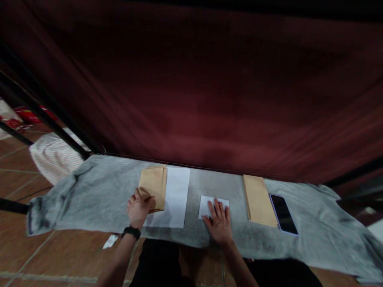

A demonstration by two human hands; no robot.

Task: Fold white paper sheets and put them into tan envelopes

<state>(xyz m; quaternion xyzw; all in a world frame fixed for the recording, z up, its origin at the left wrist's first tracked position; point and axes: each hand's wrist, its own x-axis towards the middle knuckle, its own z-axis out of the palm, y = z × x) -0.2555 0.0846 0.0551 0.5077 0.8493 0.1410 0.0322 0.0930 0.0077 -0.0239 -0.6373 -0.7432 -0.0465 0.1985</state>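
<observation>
Right hand spread flat, my palm pressing small folded white paper, just right of white sheet. Left hand curled over near corner of brown envelope stack, which overlaps white sheet's left edge; pinching or just resting, can't tell, blurry. Second envelope pile well right of white sheet, phone just beyond it. All on grey cloth. Progress, my read: one paper folded small, not in any envelope; white sheet flat, unfolded.
</observation>
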